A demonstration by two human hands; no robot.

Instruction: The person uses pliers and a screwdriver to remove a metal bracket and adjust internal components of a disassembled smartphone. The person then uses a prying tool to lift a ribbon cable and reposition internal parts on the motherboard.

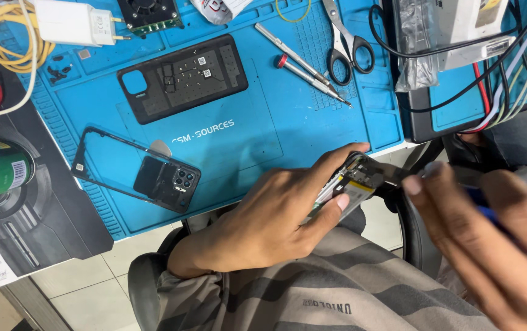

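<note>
A: What does the left hand hold?

B: An opened phone, gripped edgewise between thumb and fingers, its insides showing, just off the front edge of the blue repair mat and above the person's lap.

A: And the right hand?

B: Blurred, close to the phone's right end. Its fingers curl around something blue, but I cannot tell what, or how firmly.

A: What lies on the worktop?

B: A black phone back cover mid-mat, a frame with camera module nearer the left, two screwdrivers beside scissors, and a white charger at the top.
</note>
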